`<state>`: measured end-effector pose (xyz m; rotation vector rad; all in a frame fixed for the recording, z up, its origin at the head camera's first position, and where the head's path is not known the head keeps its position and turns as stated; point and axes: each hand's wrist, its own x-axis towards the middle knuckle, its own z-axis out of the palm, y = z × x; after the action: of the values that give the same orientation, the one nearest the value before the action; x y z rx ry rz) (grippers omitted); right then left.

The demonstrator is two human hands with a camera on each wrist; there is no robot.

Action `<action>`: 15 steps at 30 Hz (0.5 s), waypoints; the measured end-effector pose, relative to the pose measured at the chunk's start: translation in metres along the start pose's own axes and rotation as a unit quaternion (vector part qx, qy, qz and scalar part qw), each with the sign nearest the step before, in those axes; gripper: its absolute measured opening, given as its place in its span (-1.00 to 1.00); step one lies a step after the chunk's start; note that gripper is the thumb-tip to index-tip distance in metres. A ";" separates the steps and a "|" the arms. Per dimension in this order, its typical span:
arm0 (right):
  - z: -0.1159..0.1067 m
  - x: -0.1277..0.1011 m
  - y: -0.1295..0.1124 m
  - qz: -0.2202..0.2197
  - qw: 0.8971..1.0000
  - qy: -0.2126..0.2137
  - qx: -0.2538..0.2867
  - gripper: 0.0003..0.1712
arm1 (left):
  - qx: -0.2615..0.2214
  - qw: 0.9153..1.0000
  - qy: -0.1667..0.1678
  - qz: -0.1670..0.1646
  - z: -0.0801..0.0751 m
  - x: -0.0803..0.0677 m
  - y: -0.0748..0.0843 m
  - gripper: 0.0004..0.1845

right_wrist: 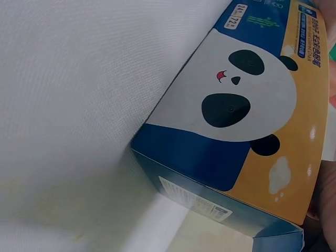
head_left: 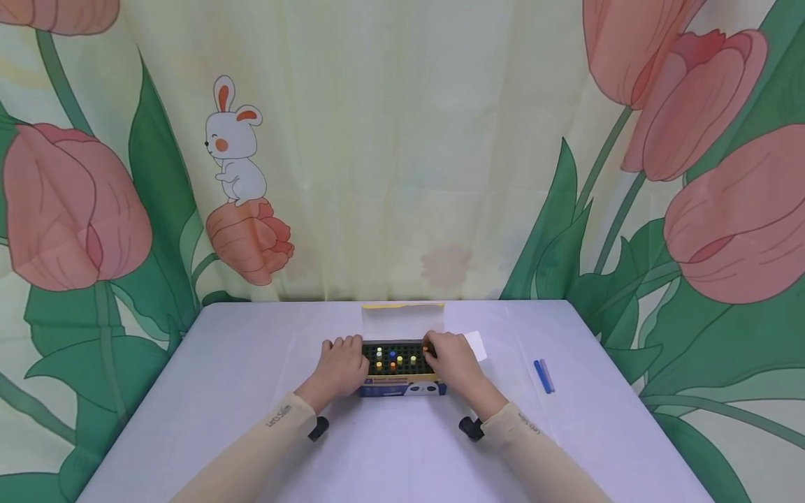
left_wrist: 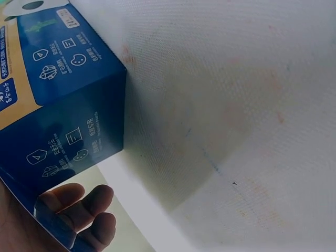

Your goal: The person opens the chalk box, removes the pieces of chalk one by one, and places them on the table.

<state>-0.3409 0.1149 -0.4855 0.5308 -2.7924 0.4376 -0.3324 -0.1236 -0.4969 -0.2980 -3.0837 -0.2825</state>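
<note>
An open blue and yellow chalk box (head_left: pixel 402 388) with a panda face stands at the middle of the table. Inside it, a black holder with many holes carries several chalk sticks (head_left: pixel 399 360), in white, yellow, orange and blue. My left hand (head_left: pixel 342 367) grips the box's left end; in the left wrist view its curled fingertips (left_wrist: pixel 98 202) show beyond a side flap. At the right end, my right hand (head_left: pixel 454 360) pinches an orange chalk stick (head_left: pixel 425 348) over the holder. Most of that hand is hidden behind the box in the right wrist view.
The box's lid (head_left: pixel 402 321) stands raised at the back. A white card (head_left: pixel 476 346) lies behind my right hand. Farther right, a blue stick (head_left: pixel 541 376) and a purple stick (head_left: pixel 548 376) lie side by side. A flower-printed curtain (head_left: pixel 402 154) hangs behind the table.
</note>
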 end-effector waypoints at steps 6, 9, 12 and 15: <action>0.000 0.001 0.001 -0.008 1.000 -0.005 -0.016 -0.88 | -0.002 1.000 -0.005 -0.003 -0.001 -0.001 0.000 -0.56; -0.002 0.001 0.000 -0.017 0.999 -0.012 -0.027 -0.87 | 0.000 1.000 -0.010 -0.008 -0.001 0.000 0.000 -0.54; -0.003 0.001 -0.001 -0.026 0.999 -0.013 -0.038 -0.87 | 0.002 1.000 -0.011 -0.008 0.000 0.001 -0.001 -0.53; -0.004 0.000 -0.002 -0.027 0.999 -0.015 -0.041 -0.88 | 0.001 1.000 -0.010 -0.004 0.000 0.001 -0.001 -0.55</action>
<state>-0.3393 0.1143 -0.4811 0.5977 -2.8021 0.3050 -0.3337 -0.1247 -0.4972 -0.2911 -3.1049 -0.2793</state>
